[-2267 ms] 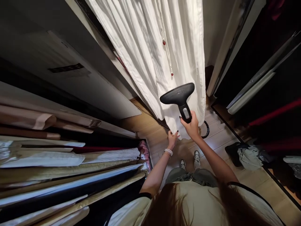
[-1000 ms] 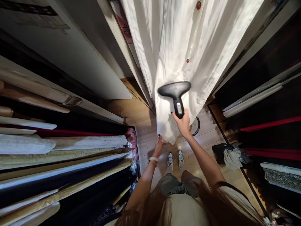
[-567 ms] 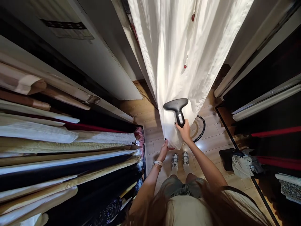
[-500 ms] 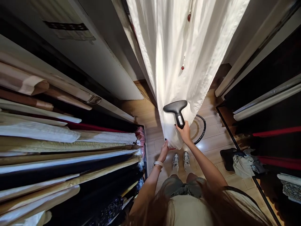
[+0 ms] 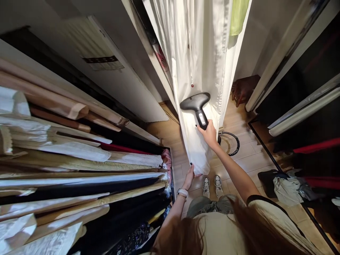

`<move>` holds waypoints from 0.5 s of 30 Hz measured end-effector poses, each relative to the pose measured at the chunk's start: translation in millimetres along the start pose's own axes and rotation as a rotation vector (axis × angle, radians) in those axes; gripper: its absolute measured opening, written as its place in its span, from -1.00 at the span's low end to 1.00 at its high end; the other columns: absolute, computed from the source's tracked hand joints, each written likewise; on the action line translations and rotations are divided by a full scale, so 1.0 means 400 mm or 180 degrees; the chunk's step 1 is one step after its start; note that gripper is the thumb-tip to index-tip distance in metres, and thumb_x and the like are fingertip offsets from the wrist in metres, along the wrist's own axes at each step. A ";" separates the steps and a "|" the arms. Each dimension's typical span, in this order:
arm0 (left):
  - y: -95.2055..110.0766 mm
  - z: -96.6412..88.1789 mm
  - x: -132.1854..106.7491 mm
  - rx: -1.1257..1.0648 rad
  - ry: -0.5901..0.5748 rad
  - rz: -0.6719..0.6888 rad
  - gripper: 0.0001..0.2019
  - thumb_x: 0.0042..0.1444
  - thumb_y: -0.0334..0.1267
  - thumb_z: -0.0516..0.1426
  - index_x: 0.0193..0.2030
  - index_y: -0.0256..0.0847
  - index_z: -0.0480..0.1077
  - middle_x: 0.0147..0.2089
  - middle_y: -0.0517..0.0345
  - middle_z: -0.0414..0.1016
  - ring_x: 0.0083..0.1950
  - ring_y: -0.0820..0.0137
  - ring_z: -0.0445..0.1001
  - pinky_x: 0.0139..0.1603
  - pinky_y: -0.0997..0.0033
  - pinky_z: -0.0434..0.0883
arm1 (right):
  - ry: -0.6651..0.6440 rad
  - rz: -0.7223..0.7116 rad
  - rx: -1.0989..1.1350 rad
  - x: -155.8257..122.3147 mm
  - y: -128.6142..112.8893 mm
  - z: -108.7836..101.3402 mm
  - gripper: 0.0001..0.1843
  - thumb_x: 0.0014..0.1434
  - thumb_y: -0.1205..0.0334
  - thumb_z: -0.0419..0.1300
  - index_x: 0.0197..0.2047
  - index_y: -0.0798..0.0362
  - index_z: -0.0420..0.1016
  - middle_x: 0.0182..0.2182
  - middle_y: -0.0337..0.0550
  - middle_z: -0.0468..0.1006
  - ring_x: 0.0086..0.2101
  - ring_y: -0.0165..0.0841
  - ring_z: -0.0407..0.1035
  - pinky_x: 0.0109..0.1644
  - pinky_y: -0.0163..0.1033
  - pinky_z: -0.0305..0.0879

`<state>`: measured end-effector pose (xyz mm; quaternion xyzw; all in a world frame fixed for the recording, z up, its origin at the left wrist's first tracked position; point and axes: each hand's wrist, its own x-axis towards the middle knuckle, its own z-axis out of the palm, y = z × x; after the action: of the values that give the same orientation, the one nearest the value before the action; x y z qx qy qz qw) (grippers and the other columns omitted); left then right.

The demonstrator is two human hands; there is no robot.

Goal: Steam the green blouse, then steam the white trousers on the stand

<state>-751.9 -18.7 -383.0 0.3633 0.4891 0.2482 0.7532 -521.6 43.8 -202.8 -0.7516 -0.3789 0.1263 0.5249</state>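
Change over the last half second: the steamer [image 5: 195,102] sits higher on the white cloth [image 5: 203,67], its head now just below the lower red bead [image 5: 192,85]; before, a clear stretch of cloth separated the two. View has also turned, bringing a green cloth [image 5: 238,16] in at the top.

Right hand [image 5: 208,134]: fingers wrapped round the steamer's handle, firm grip; the silver button [image 5: 202,119] shows uncovered by the thumb. Head tilted slightly, broad side across the folds. Whether it touches the cloth cannot be told from this angle.

Left hand [image 5: 189,176]: grip pinched on the cloth's lower left corner, same hold as before.

Cloth position: hangs in front of the person, lower end just above the shoes [image 5: 211,185]. More of it now lies bare between steamer and left hand. Black hose [image 5: 234,144] loops on the floor beside it.

Reading: the higher placement puts a different stretch of cloth under the head, while the pinched corner probably steadies the lower end. Some loose folds remain near the bottom; effect of the pass on creases not readable.
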 end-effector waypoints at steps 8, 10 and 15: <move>0.030 -0.027 -0.044 -0.0176 -0.0092 -0.0098 -0.22 -0.19 0.46 0.31 -0.02 -0.15 0.54 0.01 -0.26 0.61 0.10 -0.02 0.59 -0.05 -0.01 0.62 | -0.0531 0.0439 -0.0419 -0.163 0.088 0.032 -0.59 0.15 -0.06 0.29 -0.14 -0.04 0.21 -0.19 -0.13 0.53 -0.23 -0.20 0.47 -0.24 -0.23 0.23; 0.041 -0.030 -0.047 -0.0247 -0.0046 -0.0126 -0.22 -0.20 0.45 0.33 0.00 -0.12 0.53 0.00 -0.25 0.61 0.10 -0.03 0.59 -0.05 -0.01 0.62 | -0.0665 0.0527 -0.0476 -0.209 0.111 0.041 -0.59 0.13 -0.03 0.32 -0.15 -0.04 0.22 -0.22 -0.13 0.53 -0.23 -0.19 0.48 -0.25 -0.24 0.22; 0.055 -0.041 -0.050 -0.0085 0.0092 -0.0114 -0.17 -0.24 0.46 0.34 0.06 -0.07 0.51 -0.02 -0.19 0.63 0.05 -0.01 0.61 -0.11 0.03 0.63 | -0.0832 0.0483 -0.0302 -0.263 0.120 0.054 -0.57 0.13 -0.09 0.32 -0.15 -0.05 0.23 -0.25 -0.18 0.53 -0.22 -0.19 0.48 -0.26 -0.24 0.22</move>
<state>-775.4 -14.5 -358.7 0.3407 0.5029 0.2465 0.7551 -584.9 -22.8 -276.1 -0.7791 -0.3917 0.2444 0.4240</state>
